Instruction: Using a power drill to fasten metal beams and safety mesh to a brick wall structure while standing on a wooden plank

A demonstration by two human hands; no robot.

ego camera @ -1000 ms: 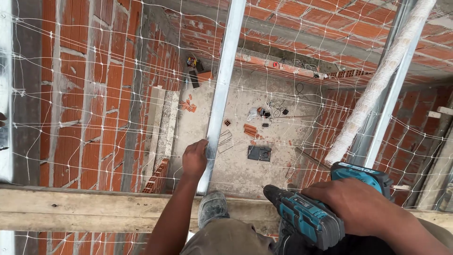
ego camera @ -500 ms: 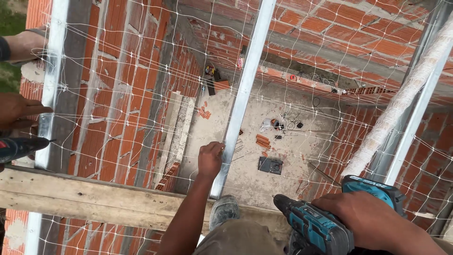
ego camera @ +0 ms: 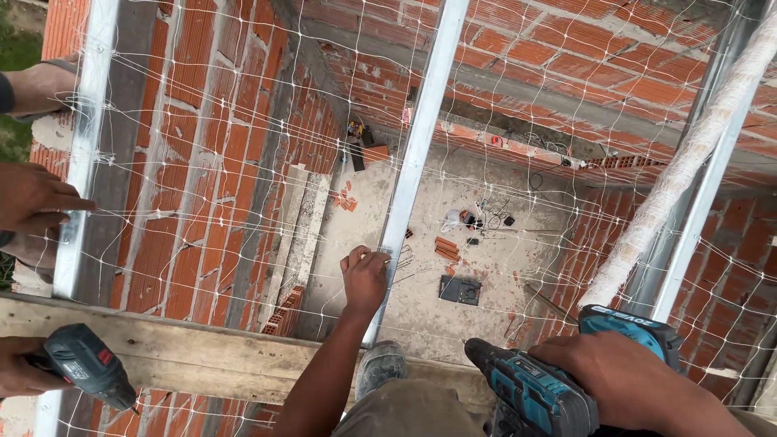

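View from the head camera, looking straight down through white safety netting (ego camera: 202, 162) stretched over an unfinished brick shaft. The left hand (ego camera: 366, 279) reaches forward and downward, fingers curled about the near part of a long grey metal profile (ego camera: 421, 137) that runs away from the viewer across the opening; the thumb lies on the profile's left side and the fingers touch its edge and the netting there. The right hand (ego camera: 619, 380) is closed round the grip of a teal cordless drill (ego camera: 538, 392), low at the right, the drill's black nose pointing left toward the person's knee. Between the two arms a grey shoe (ego camera: 380, 364) rests on a wooden plank (ego camera: 186, 348) that crosses the lower frame. Far below lies a concrete floor (ego camera: 421, 307) strewn with brick scraps and small tools. At the left edge a co-worker's hands appear: one (ego camera: 32, 202) rests against a second metal profile (ego camera: 81, 162), another (ego camera: 20, 364) holds a dark blue drill (ego camera: 85, 364). A white wrapped pole (ego camera: 688, 154) slants beside a third profile on the right.
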